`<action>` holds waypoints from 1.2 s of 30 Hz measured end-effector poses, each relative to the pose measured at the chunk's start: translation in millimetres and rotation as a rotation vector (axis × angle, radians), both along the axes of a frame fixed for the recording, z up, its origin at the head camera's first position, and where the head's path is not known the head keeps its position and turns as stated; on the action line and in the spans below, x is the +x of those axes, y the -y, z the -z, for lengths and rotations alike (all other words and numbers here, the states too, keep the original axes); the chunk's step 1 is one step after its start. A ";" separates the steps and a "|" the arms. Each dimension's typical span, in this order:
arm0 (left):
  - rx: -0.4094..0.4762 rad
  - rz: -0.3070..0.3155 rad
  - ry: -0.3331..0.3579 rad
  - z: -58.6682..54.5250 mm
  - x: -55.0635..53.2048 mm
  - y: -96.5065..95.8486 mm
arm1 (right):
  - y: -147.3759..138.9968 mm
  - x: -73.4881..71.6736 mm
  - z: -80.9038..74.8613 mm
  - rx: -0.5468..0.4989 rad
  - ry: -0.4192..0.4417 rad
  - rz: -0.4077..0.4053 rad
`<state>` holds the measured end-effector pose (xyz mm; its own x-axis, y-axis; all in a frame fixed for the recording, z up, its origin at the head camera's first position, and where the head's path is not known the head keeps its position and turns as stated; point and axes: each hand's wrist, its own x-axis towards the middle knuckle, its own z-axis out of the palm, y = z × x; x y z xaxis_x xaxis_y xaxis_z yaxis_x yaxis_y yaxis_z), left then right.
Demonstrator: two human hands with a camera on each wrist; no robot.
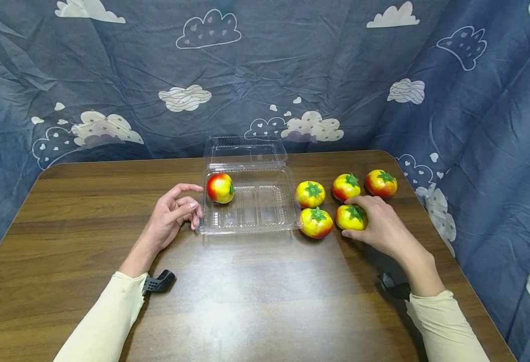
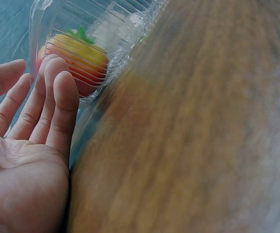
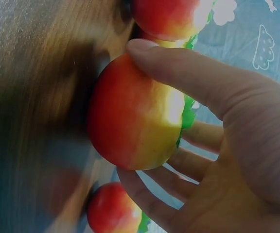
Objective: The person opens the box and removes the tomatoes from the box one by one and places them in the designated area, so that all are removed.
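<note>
My right hand (image 1: 384,226) curls thumb and fingers around a red-and-yellow, tomato-like fruit (image 3: 135,114) with a green leafy top, at table level on the right. Several similar fruits stand about it, among them a front-left fruit (image 1: 316,222), a back-left fruit (image 1: 310,194), a back-middle fruit (image 1: 346,187) and a far-right fruit (image 1: 381,183). A clear plastic clamshell box (image 1: 246,232) lies with its lid raised at the back. One fruit (image 1: 220,188) sits in its back left corner. Beside the box's left wall, my left hand (image 1: 170,216) has loosely bent fingers and holds nothing.
Everything stands on a brown wooden table (image 1: 237,301). A blue curtain (image 1: 255,70) with white clouds hangs behind it and along the right side. Each wrist carries a dark strap device, such as the left wrist device (image 1: 160,281).
</note>
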<state>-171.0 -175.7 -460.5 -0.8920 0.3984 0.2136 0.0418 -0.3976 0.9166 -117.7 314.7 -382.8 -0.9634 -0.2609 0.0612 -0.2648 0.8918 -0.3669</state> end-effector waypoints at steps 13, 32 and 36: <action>0.004 0.002 0.010 -1.4 0.3 -0.6 | 0.9 2.2 -4.5 -0.005 -0.051 0.015; 0.001 0.001 0.014 -2.9 1.3 -1.0 | 1.9 3.7 -8.3 -0.071 -0.163 0.060; 0.000 -0.001 0.008 -1.9 0.9 -0.5 | 2.8 2.9 -8.2 -0.071 -0.171 0.052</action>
<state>-170.0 -175.2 -458.6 -0.8939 0.3979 0.2066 0.0348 -0.3979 0.9168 -114.7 311.9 -374.6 -0.9494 -0.2007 0.2414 -0.2832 0.8794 -0.3828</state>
